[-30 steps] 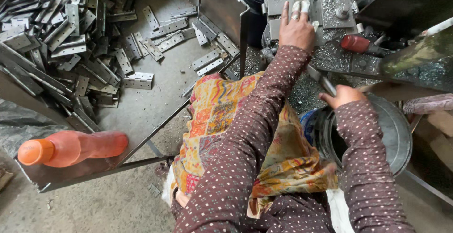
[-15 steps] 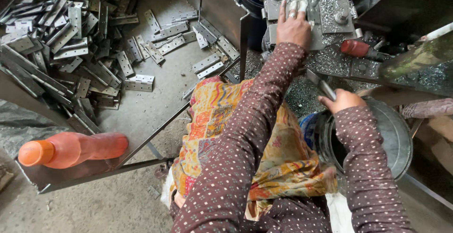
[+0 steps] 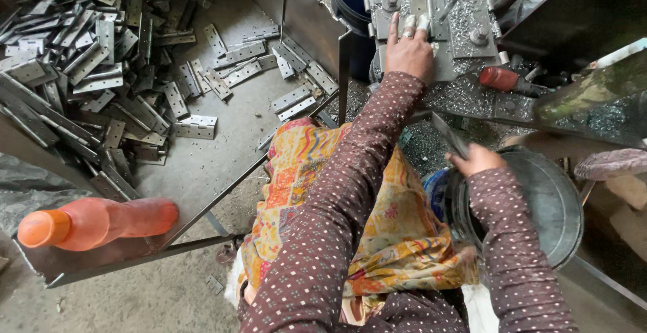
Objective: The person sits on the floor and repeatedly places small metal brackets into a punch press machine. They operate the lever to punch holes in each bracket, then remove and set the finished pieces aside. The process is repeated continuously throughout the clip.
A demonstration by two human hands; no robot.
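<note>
Left hand sits at upper centre of frame, arm stretched straight up from the lower middle, sleeve dark with small dots. Palm down on the press plate, fingers extended and close together, the tips wrapped in pale tape and pressing on a narrow metal strip that stands upright in frame on the plate. Whether the fingers pinch the strip or only rest on it, cannot tell.

Right hand is at centre right, forearm coming up from the bottom right corner, wrist bent inward. Fingers curled tight around one end of a flat grey hinge, which sticks out up-left from the fist, tilted. The hand hovers at the upper left rim of a round metal bucket.

Red-handled tool lies right of the left hand, among metal shavings. A patterned orange-yellow cloth covers the lap between the two arms. Upper left: tray with a heap of loose hinges. Orange bottle lies on its side at lower left, on the tray's near corner.
</note>
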